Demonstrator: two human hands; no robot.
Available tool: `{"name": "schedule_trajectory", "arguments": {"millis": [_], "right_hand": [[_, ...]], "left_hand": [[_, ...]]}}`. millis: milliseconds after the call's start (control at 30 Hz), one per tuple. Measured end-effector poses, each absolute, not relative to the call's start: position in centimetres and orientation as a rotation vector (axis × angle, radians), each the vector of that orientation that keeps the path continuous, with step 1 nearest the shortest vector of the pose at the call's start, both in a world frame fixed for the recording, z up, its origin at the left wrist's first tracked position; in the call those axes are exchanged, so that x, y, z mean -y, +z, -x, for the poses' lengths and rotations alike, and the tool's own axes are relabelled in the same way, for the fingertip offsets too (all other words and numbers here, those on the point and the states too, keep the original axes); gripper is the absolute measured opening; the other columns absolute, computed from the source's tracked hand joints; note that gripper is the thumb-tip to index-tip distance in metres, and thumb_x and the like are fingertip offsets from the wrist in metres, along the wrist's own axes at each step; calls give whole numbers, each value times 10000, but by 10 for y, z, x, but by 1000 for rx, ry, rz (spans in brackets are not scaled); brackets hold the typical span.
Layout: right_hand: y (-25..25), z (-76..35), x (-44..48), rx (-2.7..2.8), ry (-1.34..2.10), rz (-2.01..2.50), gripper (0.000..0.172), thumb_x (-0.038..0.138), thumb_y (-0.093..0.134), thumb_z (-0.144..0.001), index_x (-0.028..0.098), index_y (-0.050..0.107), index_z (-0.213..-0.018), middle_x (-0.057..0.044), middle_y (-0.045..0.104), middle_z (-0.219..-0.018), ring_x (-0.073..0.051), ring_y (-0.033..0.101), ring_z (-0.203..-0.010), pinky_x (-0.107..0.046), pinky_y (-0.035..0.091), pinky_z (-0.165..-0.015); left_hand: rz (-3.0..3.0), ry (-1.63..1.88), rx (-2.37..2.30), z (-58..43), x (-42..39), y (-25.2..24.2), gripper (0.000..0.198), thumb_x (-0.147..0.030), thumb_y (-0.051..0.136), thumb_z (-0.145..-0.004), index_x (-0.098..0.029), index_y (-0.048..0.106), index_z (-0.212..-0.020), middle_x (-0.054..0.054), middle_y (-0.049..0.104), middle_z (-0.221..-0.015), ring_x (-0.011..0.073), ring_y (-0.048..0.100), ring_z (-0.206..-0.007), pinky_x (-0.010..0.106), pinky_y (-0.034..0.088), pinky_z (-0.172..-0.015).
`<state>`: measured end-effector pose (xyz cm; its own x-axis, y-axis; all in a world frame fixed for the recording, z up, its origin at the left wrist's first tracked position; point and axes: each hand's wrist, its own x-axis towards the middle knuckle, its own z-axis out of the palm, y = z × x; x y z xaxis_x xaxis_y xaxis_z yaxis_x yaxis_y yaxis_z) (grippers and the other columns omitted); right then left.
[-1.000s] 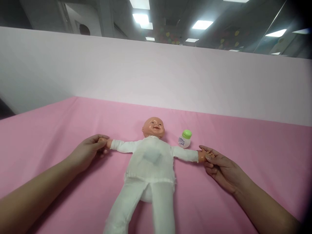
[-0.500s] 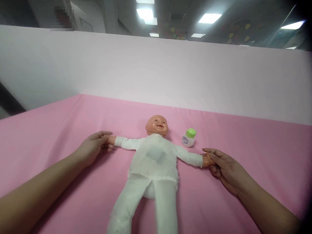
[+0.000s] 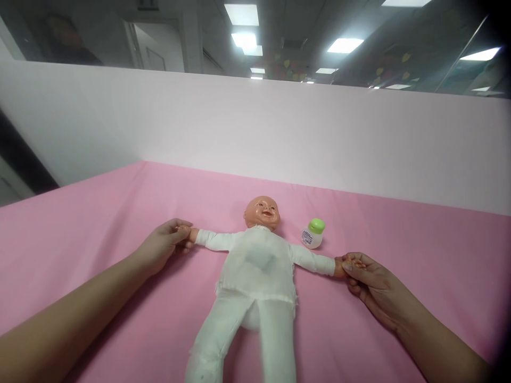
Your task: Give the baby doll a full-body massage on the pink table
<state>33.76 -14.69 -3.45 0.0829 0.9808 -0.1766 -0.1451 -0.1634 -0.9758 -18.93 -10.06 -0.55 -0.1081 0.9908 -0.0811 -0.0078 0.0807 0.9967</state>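
Observation:
A baby doll [image 3: 259, 266] with a white cloth body and a bald plastic head lies on its back, both arms stretched out sideways. A faint bluish-grey patch shows on its chest. At the left, my left hand [image 3: 165, 242] is closed around one of the doll's hands, thumb on top. On the other side, my right hand [image 3: 369, 276] grips the doll's other hand between thumb and fingers. Close to the doll's head and the arm on the right stands a small clear bottle [image 3: 313, 234] with a green cap and a printed label.
The doll lies on a pink sheet [image 3: 120, 213]. Behind it rises a white wall panel [image 3: 255, 127], with glass above it reflecting ceiling lights. A dark upright strip [image 3: 24, 154] is at the left edge.
The view has tilted up a little, so everything sits lower and slightly to the right. My right hand's thumb and fingers have shifted on the doll's hand; both holds stay closed.

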Motion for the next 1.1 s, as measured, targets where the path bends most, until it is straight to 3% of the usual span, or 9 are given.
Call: {"name": "schedule_trajectory", "arguments": {"millis": [167,267,367,567,733,967,1100], "right_hand": [[-33,-333,148,1081,1297,1342,355,539,779,-859,218,628,-845,18,517,-676,-117,369,-581,-249,278,-515],[-37,-331,146,1110,1264,1367,401,621,661,-920,221,666,-895,18,489,-628,-122,362,-566,-256,290,-515],[-42,-332,144,1064,1270,1359,443,653,627,-923,234,699,-1045,10,506,-630,-141,397,-576,-266,335,-519],[-40,-333,144,1053,1362,1283,489,533,816,-811,271,680,-1200,-15,615,-833,-165,506,-701,-283,446,-625],[-32,-327,148,1258,1299,1343,337,524,799,-823,229,711,-958,-5,573,-791,-135,431,-643,-271,375,-588],[-31,-323,149,1255,1281,1436,415,584,791,-798,200,637,-825,20,515,-659,-110,378,-564,-254,286,-522],[-33,-326,148,1211,1264,1460,490,682,639,-900,204,600,-795,39,452,-568,-104,344,-527,-250,267,-509]], "left_hand": [[-1153,1200,-1377,184,105,2,417,-571,737,-865,-183,647,-989,36,681,-726,154,617,-594,242,474,-538],[-1141,1199,-1393,186,105,0,441,-605,708,-869,-187,654,-999,29,670,-706,164,617,-586,250,470,-535],[-1090,1211,-1350,191,103,-4,417,-561,708,-875,-190,658,-1058,33,677,-743,173,636,-612,288,524,-604],[-1014,1130,-1208,201,102,-2,413,-383,781,-861,-188,647,-1199,66,698,-907,180,671,-739,350,574,-797],[-1098,1017,-1134,205,104,1,338,-376,775,-884,-187,682,-1148,82,708,-971,178,665,-804,320,544,-820],[-1226,986,-1270,199,108,3,359,-540,718,-904,-186,687,-954,67,711,-862,163,628,-713,254,462,-648],[-1217,980,-1324,195,107,6,438,-601,648,-930,-183,703,-1050,70,708,-813,171,628,-691,244,458,-613]]}}
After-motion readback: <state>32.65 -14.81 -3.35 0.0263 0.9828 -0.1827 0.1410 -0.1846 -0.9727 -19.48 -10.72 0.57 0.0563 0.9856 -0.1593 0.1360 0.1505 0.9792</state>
